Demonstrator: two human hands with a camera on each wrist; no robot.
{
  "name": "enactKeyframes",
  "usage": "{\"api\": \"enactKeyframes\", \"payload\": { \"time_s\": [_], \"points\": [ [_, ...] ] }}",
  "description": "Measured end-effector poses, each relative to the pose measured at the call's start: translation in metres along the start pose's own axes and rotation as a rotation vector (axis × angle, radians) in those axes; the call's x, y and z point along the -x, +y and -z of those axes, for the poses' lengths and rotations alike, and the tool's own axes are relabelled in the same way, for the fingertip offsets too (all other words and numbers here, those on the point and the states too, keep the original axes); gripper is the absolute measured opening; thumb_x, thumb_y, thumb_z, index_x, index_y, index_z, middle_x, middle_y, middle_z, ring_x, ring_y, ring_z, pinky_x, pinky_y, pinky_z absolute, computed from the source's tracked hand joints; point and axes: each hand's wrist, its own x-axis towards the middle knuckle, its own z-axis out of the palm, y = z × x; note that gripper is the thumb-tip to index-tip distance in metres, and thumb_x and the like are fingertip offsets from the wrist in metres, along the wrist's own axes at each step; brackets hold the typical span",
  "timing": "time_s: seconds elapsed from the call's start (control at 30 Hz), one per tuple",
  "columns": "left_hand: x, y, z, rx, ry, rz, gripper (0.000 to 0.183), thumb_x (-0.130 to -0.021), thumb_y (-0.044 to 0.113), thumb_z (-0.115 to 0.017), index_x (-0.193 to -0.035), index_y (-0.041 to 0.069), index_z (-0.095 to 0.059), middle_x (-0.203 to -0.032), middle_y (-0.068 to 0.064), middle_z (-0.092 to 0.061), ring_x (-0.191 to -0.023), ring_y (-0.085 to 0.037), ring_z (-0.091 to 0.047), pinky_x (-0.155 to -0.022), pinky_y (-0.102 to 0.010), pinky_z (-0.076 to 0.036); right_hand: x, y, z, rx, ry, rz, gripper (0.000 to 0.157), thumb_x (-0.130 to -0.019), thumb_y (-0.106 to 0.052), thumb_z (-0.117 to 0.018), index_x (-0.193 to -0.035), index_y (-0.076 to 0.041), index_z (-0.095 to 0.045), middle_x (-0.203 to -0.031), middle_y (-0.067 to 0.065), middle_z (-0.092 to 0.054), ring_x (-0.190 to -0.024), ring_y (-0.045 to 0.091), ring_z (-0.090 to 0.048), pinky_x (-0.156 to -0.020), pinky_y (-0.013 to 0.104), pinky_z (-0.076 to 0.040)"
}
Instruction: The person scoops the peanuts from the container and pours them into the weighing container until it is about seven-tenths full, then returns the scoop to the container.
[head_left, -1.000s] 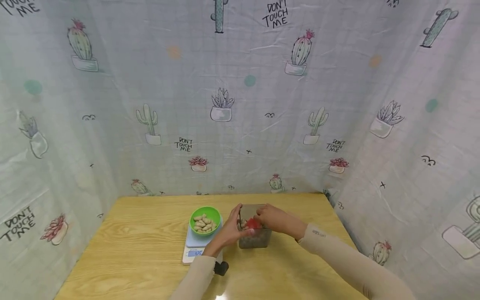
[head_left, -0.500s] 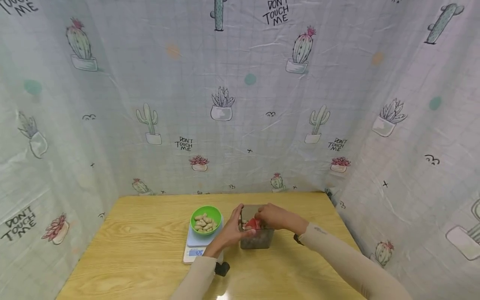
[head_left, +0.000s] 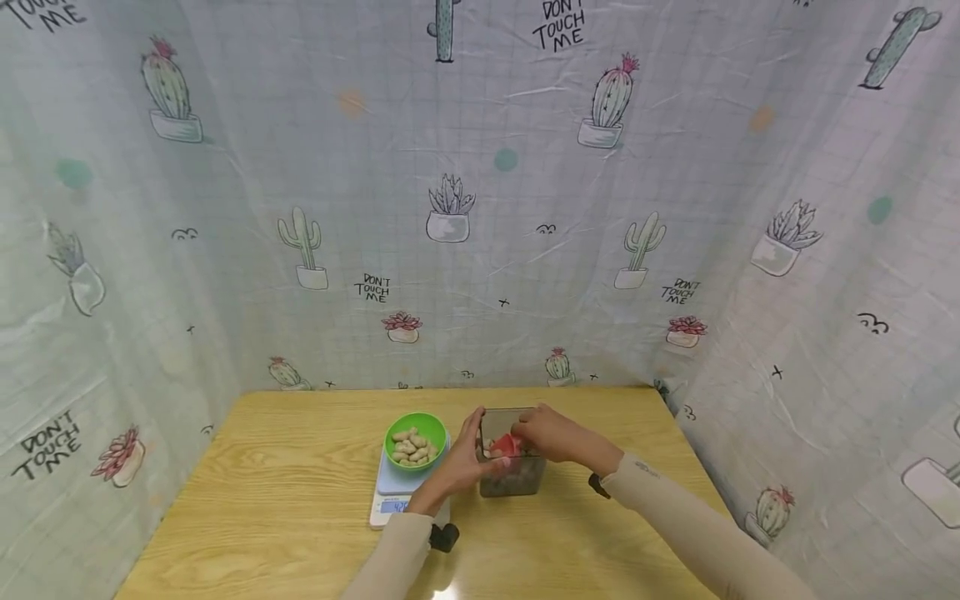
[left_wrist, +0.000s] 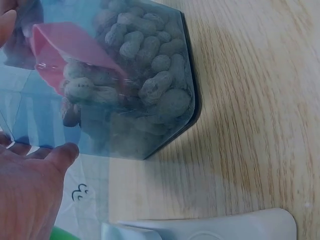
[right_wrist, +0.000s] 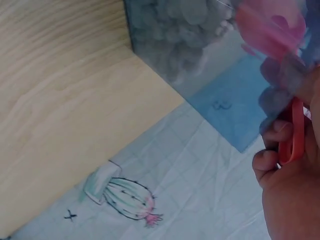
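A clear smoky plastic container (head_left: pixel 517 483) of unshelled peanuts (left_wrist: pixel 150 90) stands on the table, right of the scale. My left hand (head_left: pixel 459 467) grips its left side, thumb across the near wall and fingers at the left rim. Reaching in from the right, my right hand (head_left: pixel 553 435) holds a red scoop (head_left: pixel 505 446) by its handle (right_wrist: pixel 298 130). Through the wall in the left wrist view, the scoop's bowl (left_wrist: pixel 75 42) sits tilted among the peanuts, some at its mouth. A green bowl (head_left: pixel 417 420) with several peanuts rests on the white kitchen scale (head_left: pixel 392 482).
The scale's lit display (head_left: pixel 394 506) is partly covered by my left forearm. Under everything is a wood-grain table (head_left: pixel 285 500). Cactus-print curtains (head_left: pixel 487 275) enclose its back and sides.
The red scoop has shifted and tilted slightly inside the container, moved by my right hand. My left hand keeps its grip on the container. The bowl stays on the scale.
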Motion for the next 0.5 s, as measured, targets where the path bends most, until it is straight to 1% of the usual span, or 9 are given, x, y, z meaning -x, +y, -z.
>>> {"api": "enactKeyframes", "payload": {
  "time_s": [0.1, 0.23, 0.33, 0.4, 0.5],
  "points": [
    [0.0, 0.0, -0.001, -0.005, -0.006, -0.008, 0.104, -0.076, 0.056, -0.068, -0.151, 0.027, -0.002, -0.158, -0.006, -0.006, -0.136, -0.036, -0.033, -0.103, -0.053, -0.038, 0.004, 0.0, -0.003, 0.022, 0.021, 0.004, 0.007, -0.086, -0.026, -0.065, -0.09, -0.02, -0.066, -0.079, -0.008, -0.06, -0.073, 0.009, -0.053, -0.064, 0.027, -0.036],
    [0.0, 0.001, 0.0, -0.014, -0.007, -0.017, 0.102, -0.078, 0.055, -0.066, -0.151, 0.028, 0.0, -0.158, -0.006, -0.005, -0.136, -0.037, -0.034, -0.102, -0.054, -0.039, 0.004, -0.001, -0.002, 0.06, 0.034, 0.016, 0.006, -0.087, -0.026, -0.065, -0.091, -0.022, -0.065, -0.081, -0.008, -0.062, -0.075, 0.009, -0.054, -0.066, 0.027, -0.035],
    [0.0, 0.001, 0.003, -0.012, -0.012, -0.008, 0.101, -0.078, 0.055, -0.066, -0.15, 0.03, 0.0, -0.158, -0.005, -0.005, -0.135, -0.036, -0.035, -0.102, -0.054, -0.039, 0.004, -0.001, 0.001, 0.032, 0.043, 0.002, 0.006, -0.087, -0.026, -0.064, -0.091, -0.022, -0.066, -0.081, -0.009, -0.062, -0.076, 0.009, -0.054, -0.066, 0.027, -0.033],
    [0.0, 0.001, 0.004, -0.004, -0.02, 0.005, 0.102, -0.077, 0.055, -0.067, -0.15, 0.032, 0.0, -0.159, -0.004, -0.004, -0.134, -0.036, -0.036, -0.101, -0.053, -0.04, 0.008, 0.0, 0.002, 0.008, 0.056, -0.018, 0.008, -0.086, -0.026, -0.065, -0.093, -0.022, -0.067, -0.082, -0.009, -0.062, -0.075, 0.009, -0.053, -0.067, 0.027, -0.033],
    [-0.001, 0.001, 0.002, -0.002, -0.013, 0.02, 0.103, -0.076, 0.056, -0.068, -0.15, 0.034, 0.0, -0.159, -0.003, -0.004, -0.134, -0.035, -0.037, -0.101, -0.053, -0.04, 0.014, 0.001, 0.003, -0.033, 0.104, -0.058, 0.01, -0.086, -0.025, -0.066, -0.095, -0.021, -0.067, -0.083, -0.007, -0.061, -0.075, 0.01, -0.052, -0.067, 0.027, -0.032]
  ]
}}
